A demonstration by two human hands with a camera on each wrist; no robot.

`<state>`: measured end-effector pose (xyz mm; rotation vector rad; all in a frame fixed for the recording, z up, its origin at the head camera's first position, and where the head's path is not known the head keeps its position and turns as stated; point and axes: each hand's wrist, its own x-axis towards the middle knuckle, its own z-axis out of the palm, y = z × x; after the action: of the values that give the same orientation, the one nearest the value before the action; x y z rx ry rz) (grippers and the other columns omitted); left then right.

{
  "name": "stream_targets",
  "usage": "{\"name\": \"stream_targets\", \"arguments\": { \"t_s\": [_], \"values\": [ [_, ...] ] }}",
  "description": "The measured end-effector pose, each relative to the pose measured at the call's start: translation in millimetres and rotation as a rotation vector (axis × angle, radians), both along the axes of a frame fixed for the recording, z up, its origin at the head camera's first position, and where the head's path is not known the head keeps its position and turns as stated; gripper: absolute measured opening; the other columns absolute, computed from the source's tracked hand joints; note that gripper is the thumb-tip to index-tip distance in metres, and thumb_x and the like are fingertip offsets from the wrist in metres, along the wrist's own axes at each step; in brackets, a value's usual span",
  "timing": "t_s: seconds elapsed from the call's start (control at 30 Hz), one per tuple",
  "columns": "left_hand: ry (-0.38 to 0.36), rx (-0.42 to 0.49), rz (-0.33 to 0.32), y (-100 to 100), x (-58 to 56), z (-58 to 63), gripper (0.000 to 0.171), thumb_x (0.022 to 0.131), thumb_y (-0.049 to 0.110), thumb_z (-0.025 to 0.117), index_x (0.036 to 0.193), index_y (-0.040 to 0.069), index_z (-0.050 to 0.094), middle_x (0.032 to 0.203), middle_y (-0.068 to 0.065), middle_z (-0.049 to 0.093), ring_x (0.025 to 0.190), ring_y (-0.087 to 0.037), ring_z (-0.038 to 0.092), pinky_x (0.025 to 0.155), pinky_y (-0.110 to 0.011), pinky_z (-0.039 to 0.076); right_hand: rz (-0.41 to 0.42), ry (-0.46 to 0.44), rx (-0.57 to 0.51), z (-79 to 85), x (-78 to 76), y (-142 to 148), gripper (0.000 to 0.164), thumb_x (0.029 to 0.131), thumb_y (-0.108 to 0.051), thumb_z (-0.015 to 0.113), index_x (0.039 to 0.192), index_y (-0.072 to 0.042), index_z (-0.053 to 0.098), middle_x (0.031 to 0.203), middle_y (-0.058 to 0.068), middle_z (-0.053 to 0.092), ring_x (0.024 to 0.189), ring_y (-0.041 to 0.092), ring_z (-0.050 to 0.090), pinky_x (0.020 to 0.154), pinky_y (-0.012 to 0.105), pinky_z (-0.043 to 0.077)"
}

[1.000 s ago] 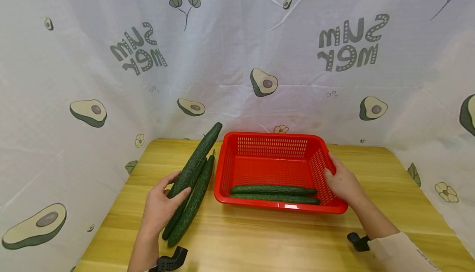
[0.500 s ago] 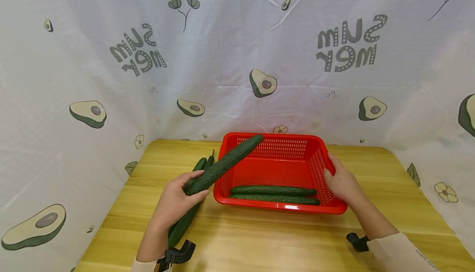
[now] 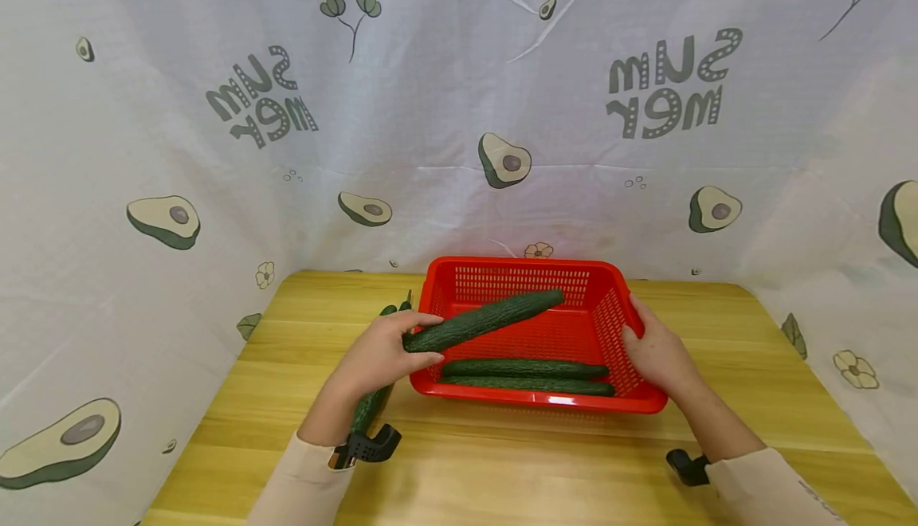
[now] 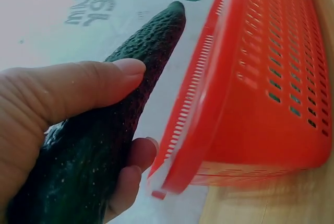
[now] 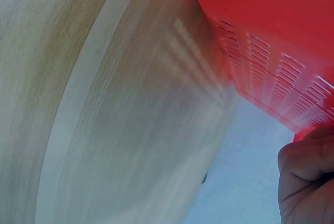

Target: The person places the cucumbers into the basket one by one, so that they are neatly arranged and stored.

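My left hand [image 3: 390, 353] grips a long dark green cucumber [image 3: 495, 319] near its left end, thumb on one side and fingers on the other. The cucumber's free end slants up to the right, over the inside of a red plastic basket [image 3: 538, 402]. Seen from the left wrist, this bumpy cucumber [image 4: 78, 151] is beside the basket's rim [image 4: 209, 114]. My right hand [image 3: 663, 355] holds the basket's right rim, thumb on the inner side. Two cucumbers [image 3: 527, 368] lie side by side along the basket's near wall.
More cucumbers [image 3: 373, 408] lie on the wooden table [image 3: 502, 470] left of the basket, partly hidden under my left hand and wrist. A white cloth [image 3: 423, 96] printed with avocados hangs behind the table and at both sides.
My left hand has carried the cucumber rightward from over the others on the table to above the basket, turning it flatter. My right hand stays on the rim.
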<state>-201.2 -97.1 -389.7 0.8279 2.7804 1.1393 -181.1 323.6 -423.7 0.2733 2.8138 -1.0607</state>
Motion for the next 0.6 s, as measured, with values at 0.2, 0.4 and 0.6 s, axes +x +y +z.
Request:
{"name": "stream_targets", "arguments": {
  "t_s": [0.2, 0.4, 0.6],
  "values": [
    [0.05, -0.127, -0.116, 20.1, -21.6, 4.8, 0.048, 0.084, 0.028, 0.086, 0.129, 0.019, 0.072, 0.127, 0.0, 0.072, 0.102, -0.017, 0.067, 0.094, -0.039, 0.057, -0.003, -0.004, 0.006, 0.8, 0.1, 0.5, 0.07, 0.108, -0.027, 0.035, 0.165, -0.009, -0.001, 0.143, 0.043, 0.043, 0.078, 0.023, 0.068, 0.062, 0.035, 0.059],
    [0.028, -0.229, -0.236, 43.7, -44.1, 8.1, 0.045, 0.083, 0.032, 0.087, 0.126, 0.025, 0.073, 0.126, 0.006, 0.072, 0.101, -0.011, 0.066, 0.086, -0.03, 0.056, -0.006, -0.003, 0.024, 2.1, 0.6, 0.5, 0.069, 0.109, -0.028, 0.035, 0.165, -0.009, -0.001, 0.143, 0.043, 0.043, 0.077, 0.023, 0.067, 0.061, 0.034, 0.057],
    [0.008, -0.307, -0.288, 64.6, -57.7, 9.1, 0.045, 0.083, 0.034, 0.087, 0.125, 0.028, 0.074, 0.126, 0.009, 0.072, 0.117, -0.016, 0.065, 0.094, -0.034, 0.056, -0.011, -0.002, -0.002, 4.6, 1.8, -1.8, 0.069, 0.109, -0.028, 0.035, 0.165, -0.01, -0.001, 0.142, 0.042, 0.044, 0.075, 0.021, 0.068, 0.06, 0.034, 0.058]
  ]
}}
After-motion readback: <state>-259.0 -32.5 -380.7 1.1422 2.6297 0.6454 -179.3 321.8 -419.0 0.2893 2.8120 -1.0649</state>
